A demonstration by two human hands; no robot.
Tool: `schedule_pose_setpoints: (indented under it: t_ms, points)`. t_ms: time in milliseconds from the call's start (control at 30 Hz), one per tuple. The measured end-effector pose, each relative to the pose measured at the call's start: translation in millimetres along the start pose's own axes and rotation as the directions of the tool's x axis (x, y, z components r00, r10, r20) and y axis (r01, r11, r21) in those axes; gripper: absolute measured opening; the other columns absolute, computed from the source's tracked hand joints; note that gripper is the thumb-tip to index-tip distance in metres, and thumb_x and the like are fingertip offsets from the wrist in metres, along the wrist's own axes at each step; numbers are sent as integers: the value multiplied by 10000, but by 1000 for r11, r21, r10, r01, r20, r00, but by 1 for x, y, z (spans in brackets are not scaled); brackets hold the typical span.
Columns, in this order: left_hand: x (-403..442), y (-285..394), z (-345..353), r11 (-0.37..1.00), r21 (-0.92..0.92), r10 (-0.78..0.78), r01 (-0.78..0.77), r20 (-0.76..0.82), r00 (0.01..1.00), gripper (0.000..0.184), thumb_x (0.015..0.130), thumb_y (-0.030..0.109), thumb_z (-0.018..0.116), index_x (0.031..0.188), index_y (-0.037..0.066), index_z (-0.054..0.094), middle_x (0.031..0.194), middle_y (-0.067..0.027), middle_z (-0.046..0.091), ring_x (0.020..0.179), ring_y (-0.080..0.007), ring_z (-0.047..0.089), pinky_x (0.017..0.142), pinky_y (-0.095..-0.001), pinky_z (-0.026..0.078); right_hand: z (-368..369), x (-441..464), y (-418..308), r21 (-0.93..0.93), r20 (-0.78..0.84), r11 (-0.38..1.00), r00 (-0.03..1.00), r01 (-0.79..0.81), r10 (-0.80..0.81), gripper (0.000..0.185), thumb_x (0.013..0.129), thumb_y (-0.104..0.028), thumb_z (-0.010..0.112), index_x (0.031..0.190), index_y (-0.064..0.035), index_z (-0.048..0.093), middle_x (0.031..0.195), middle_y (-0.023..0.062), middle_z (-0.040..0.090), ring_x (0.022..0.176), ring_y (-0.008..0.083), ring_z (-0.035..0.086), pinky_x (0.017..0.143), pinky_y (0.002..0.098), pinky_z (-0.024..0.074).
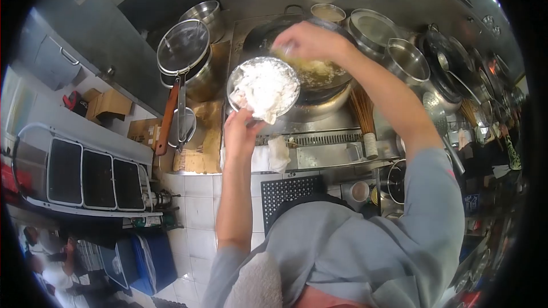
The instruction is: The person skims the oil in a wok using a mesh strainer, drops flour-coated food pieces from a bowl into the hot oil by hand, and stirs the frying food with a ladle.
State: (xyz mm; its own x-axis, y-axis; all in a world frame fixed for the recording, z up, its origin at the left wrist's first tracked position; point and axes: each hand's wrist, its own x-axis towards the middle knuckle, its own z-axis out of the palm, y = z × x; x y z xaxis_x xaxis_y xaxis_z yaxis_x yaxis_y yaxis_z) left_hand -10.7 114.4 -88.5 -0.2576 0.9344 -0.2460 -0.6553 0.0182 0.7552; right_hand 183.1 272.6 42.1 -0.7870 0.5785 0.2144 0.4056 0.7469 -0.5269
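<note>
Grasping a bowl (296,96) in our left hand (242,127), we're holding floury food (265,84) near the wok (256,41), presumably for reach; our right hand (310,40) (grip we can't tell) is hovering above.

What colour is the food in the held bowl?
The food is mostly white, clearest in the head view.

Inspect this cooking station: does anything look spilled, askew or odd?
One small thing: a white-coated lump hangs over the near rim of the metal bowl in the left hand, looking as if it might slip off. Nothing else clearly stands out.
</note>
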Motion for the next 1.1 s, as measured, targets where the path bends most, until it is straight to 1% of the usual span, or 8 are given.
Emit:
schedule_pose_setpoints:
  t_ms: [33, 133, 333, 467, 633, 900, 967, 1100]
  points:
    - [0, 0, 5, 1000, 2, -7, 7, 5, 1000, 293, 799, 30, 495, 1081, -48, 485, 1051, -148, 551, 969, -295, 564, 810, -465, 525, 8, -1, -9, -42, 123, 978, 972, 205, -199, 359, 702, -59, 636, 1061, -74, 621, 901, 143, 636, 774, 300, 628, 695, 376, 508]
    - [4, -3, 12, 999, 0, -40, 40, 9, 999, 305, 786, 13, 470, 1085, -45, 485, 1059, -142, 550, 979, -300, 563, 804, -469, 529, 50, -9, -14, -380, 177, 879, 955, 289, -238, 383, 696, -102, 652, 1074, -68, 602, 917, 145, 623, 752, 248, 628, 692, 359, 502]
    - [15, -12, 26, 998, -48, -47, 49, 41, 998, 348, 764, -10, 441, 1107, -48, 478, 1081, -141, 551, 1005, -302, 561, 843, -485, 512, 0, 20, 11, 17, 170, 983, 970, -181, 176, 379, 680, -128, 669, 1050, -74, 610, 937, 151, 599, 859, 274, 609, 742, 373, 485]
    - [22, -16, 27, 998, -30, -56, 57, 20, 998, 358, 760, -8, 445, 1114, -55, 469, 1094, -144, 540, 1003, -318, 558, 850, -495, 506, 20, 19, 38, -224, 149, 963, 982, 150, -119, 357, 676, -97, 686, 1025, -70, 617, 958, 129, 597, 865, 244, 605, 737, 352, 482]
    - [23, -15, 28, 998, -46, -44, 44, -3, 999, 342, 755, -5, 458, 1093, -57, 468, 1077, -140, 520, 1013, -346, 542, 846, -493, 504, 14, 26, 34, -130, 129, 982, 985, 135, -118, 301, 696, -141, 702, 957, -30, 599, 944, 162, 609, 870, 329, 595, 754, 386, 468]
    - [22, -13, 33, 1000, -2, -20, 20, 18, 1000, 190, 785, 35, 526, 963, -17, 482, 932, -94, 511, 916, -257, 562, 783, -474, 531, 0, 33, 13, -83, 200, 996, 979, -18, 34, 280, 739, -57, 611, 1019, -44, 615, 912, 158, 637, 769, 263, 650, 720, 361, 490]
    - [21, -12, 33, 1000, -9, -21, 21, 20, 1000, 205, 788, 35, 525, 982, -18, 487, 948, -97, 518, 910, -249, 561, 779, -471, 530, -9, 30, 15, -21, 68, 999, 997, 38, -37, 284, 740, -35, 596, 1023, -47, 616, 906, 157, 645, 756, 247, 657, 732, 359, 494]
    - [18, -9, 36, 999, -15, -39, 39, 26, 999, 316, 788, 12, 474, 1100, -34, 484, 1067, -110, 520, 998, -313, 537, 855, -493, 499, -8, 27, 8, -82, 179, 997, 984, -9, 24, 317, 716, -22, 603, 1032, -37, 611, 886, 159, 649, 827, 276, 649, 751, 368, 497]
